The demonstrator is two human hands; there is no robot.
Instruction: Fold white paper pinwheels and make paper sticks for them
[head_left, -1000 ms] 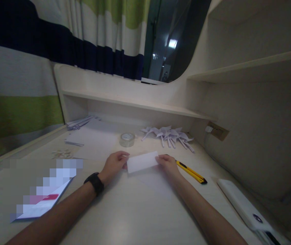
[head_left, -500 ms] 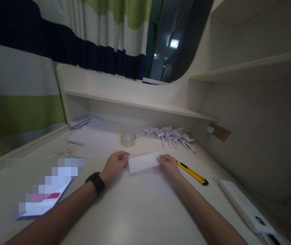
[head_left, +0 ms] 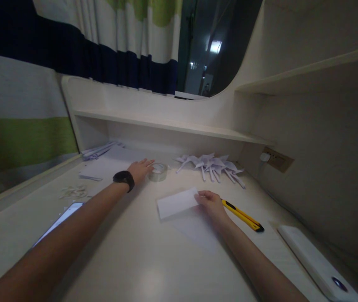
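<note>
My right hand (head_left: 211, 205) pinches the right end of a small white sheet of paper (head_left: 177, 204), held just over the desk. Below it, another pale sheet of paper (head_left: 196, 230) lies flat. My left hand (head_left: 140, 170), with a black watch on its wrist, is stretched out with its fingers extended. Its fingertips are at the left side of a roll of clear tape (head_left: 158, 172); whether they touch it I cannot tell. A yellow utility knife (head_left: 243, 215) lies just right of my right hand.
Several folded paper pinwheels (head_left: 212, 164) lie at the back. White sheets (head_left: 103, 165) and paper strips (head_left: 100, 150) are at the back left, near small pale pieces (head_left: 73, 192). A phone (head_left: 58, 222) lies partly behind my left forearm. A white device (head_left: 317, 260) stands at the right.
My left hand has let go of the paper's left end and moved forward to the tape roll. My right hand still holds the paper. The view has shifted slightly.
</note>
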